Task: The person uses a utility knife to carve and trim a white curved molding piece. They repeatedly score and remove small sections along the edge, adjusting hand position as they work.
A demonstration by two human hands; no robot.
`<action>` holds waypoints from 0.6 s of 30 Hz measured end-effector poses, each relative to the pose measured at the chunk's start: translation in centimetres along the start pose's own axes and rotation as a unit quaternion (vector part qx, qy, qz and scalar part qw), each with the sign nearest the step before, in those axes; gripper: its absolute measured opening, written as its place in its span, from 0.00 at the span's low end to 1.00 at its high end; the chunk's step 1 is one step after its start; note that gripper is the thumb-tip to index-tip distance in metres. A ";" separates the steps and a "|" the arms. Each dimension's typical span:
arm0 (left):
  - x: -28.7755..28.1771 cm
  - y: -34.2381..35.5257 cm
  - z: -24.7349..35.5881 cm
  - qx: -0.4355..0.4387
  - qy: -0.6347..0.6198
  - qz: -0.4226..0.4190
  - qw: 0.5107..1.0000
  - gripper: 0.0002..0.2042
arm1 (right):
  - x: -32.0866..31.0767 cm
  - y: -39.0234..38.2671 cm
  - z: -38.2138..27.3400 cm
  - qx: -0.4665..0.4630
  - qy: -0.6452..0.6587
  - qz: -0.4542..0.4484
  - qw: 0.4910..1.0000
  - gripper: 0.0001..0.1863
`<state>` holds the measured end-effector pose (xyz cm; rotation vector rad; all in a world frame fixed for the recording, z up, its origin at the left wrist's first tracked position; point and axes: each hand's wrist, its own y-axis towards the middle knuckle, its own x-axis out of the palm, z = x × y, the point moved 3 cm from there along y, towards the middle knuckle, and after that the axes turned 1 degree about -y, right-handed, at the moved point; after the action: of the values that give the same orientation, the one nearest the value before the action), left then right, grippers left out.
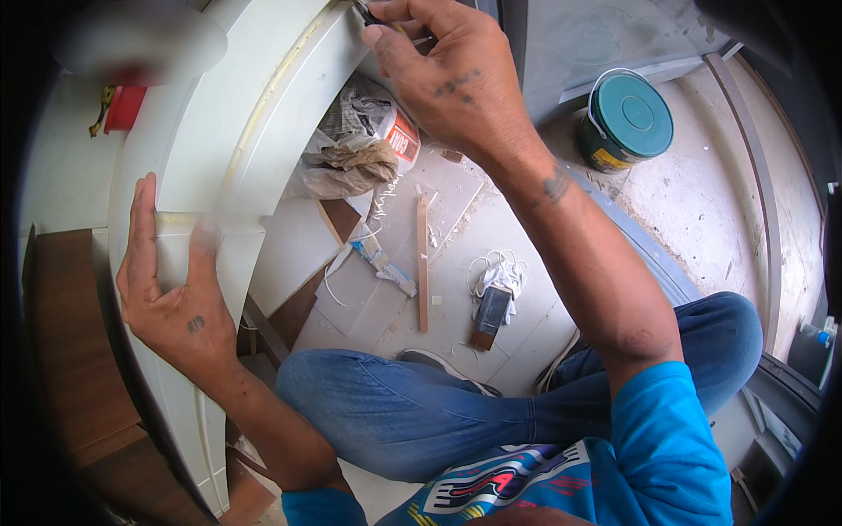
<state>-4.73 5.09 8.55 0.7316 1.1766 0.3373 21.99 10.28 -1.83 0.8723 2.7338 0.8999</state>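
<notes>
A white panelled board (206, 114) stands on the left, with a bead of yellowish filler (267, 92) along its groove. My left hand (180, 307) rests against this board with fingers stretched and thumb apart, holding nothing. At the top edge, my right hand (447, 70) is closed round a thin dark tool (364, 12). Its tip meets the upper end of the groove, and the view's edge cuts it off, so its exact kind does not show.
A green lidded bucket (636, 114) stands at upper right. On the tiled floor lie a wood strip (423, 263), a dark block (493, 316) on white cloth (507, 273), a blue-white tube (383, 267) and a crumpled bag (351, 167). A red container (127, 110) is at far left.
</notes>
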 end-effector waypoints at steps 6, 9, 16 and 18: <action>0.0 0.0 0.2 0.005 -0.001 0.001 1.000 0.31 | -0.2 -0.1 -0.3 -0.034 0.009 -0.054 0.998 0.12; -0.1 0.0 0.3 -0.012 0.011 -0.014 1.000 0.28 | 0.3 -1.0 -0.5 -0.015 0.023 -0.069 0.997 0.12; -0.1 0.0 0.4 -0.006 0.012 -0.017 1.000 0.28 | 0.4 -0.4 0.2 -0.015 -0.018 0.022 0.999 0.11; -0.2 0.1 0.0 0.014 0.014 -0.017 1.000 0.28 | 0.6 -0.4 0.0 -0.006 -0.012 0.026 1.000 0.11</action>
<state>-4.83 5.05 8.71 0.7323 1.2212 0.3051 21.33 10.38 -2.04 0.9503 2.6953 0.9079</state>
